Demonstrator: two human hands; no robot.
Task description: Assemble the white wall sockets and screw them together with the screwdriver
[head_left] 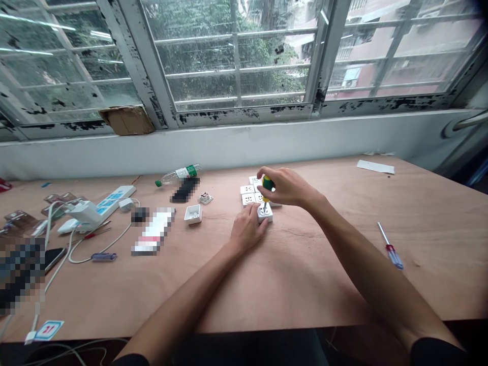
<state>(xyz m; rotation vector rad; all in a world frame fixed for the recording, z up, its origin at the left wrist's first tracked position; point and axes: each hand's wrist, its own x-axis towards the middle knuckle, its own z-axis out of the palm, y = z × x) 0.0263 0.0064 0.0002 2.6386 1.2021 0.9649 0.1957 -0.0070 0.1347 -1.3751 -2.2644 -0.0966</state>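
Observation:
A white square wall socket [266,214] lies face up on the wooden table, steadied by my left hand [247,224], whose fingers and thumb close around its sides. Above it, my right hand [284,186] grips a screwdriver [267,184] with a green and yellow handle. Its shaft points down, the tip at the middle of the socket's face. Several similar white sockets [247,189] sit grouped just behind, partly covered by my hands. To the left are an open white box [193,214] with small parts in it and a loose socket piece [205,197].
A second screwdriver [389,247] rests at the right, and a white strip [375,166] at the back right. On the left are a power strip [114,201] with cables, a plastic bottle [179,174] on its side and a purple-handled tool [103,257]. Windows stand behind.

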